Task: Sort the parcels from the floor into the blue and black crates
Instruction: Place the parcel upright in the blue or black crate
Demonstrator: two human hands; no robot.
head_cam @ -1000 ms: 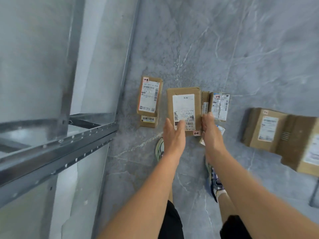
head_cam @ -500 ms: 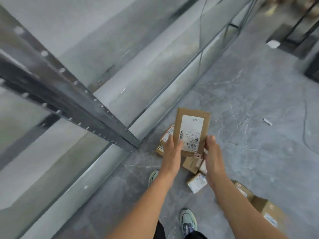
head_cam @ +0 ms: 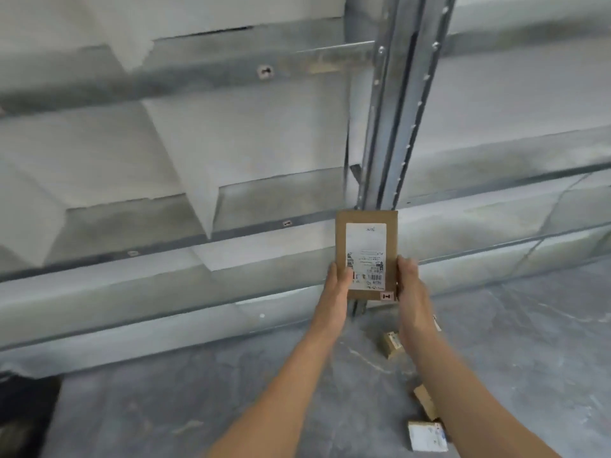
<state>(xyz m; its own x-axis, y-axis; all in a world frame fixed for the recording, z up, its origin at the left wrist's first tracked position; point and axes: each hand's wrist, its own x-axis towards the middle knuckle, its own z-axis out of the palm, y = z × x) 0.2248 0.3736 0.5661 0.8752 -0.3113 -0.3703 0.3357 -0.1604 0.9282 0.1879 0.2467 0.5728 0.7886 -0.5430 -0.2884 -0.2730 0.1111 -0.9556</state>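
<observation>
A second ago the parcel [head_cam: 366,252] lay flat on the floor [head_cam: 198,408] among the others, with both hands just closing on it. Now it is lifted clear and held upright at centre right of the frame, in front of the metal shelving upright [head_cam: 396,94]. The left hand [head_cam: 337,282] grips its lower left edge, thumb lying over the face. The right hand [head_cam: 410,282] clasps the lower right edge.

The pick looks done, and carrying it to a crate is likely next. Neither crate is plainly in view. The dark shape [head_cam: 26,408] at lower left may be the black one, but it is too blurred to say. Other parcels [head_cam: 391,343] lie on the floor at lower right.

The white label [head_cam: 365,256] carries barcodes and print too small to read, and a pink sticker [head_cam: 387,296] sits at the parcel's bottom right corner.
</observation>
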